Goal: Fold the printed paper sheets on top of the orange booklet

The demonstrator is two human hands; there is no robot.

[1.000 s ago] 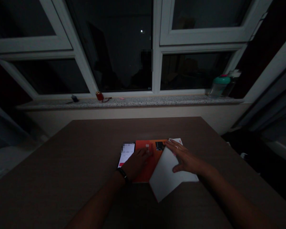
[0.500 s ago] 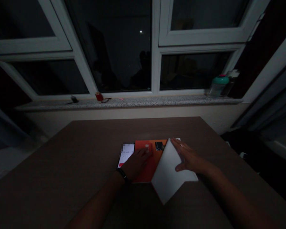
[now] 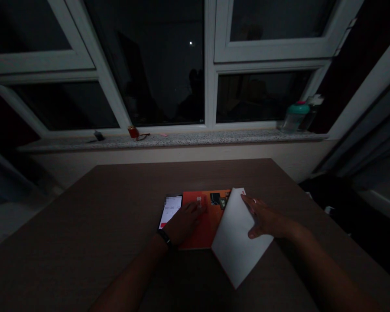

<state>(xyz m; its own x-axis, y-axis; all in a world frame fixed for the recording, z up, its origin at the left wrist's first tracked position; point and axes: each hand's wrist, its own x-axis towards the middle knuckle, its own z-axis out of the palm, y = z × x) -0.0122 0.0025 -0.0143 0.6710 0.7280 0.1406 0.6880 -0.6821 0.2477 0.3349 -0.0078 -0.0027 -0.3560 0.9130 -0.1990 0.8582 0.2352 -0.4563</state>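
Observation:
A book with a red and orange cover (image 3: 195, 238) lies on the brown table (image 3: 133, 182). Its right part is covered by a pale flap or sheet (image 3: 235, 242), whose lower corner points toward me. My left hand (image 3: 186, 221), with a dark band at the wrist, rests on the red cover with its fingers spread. On the pale sheet lies my right hand (image 3: 261, 216), thumb apart from the fingers, touching its upper right part. A phone (image 3: 171, 210) with a lit screen lies left of the book, partly behind my left hand.
Beyond the table a speckled windowsill (image 3: 195, 138) holds a bottle with a teal lid (image 3: 294, 117), a small red jar (image 3: 133, 131) and a small dark object (image 3: 99, 136). Dark windows rise behind it. Curtains hang on both sides.
My right hand has moved a little to the right with the pale sheet, whose lower corner has shifted right and toward me. More of the orange cover shows. My left hand stays on the book.

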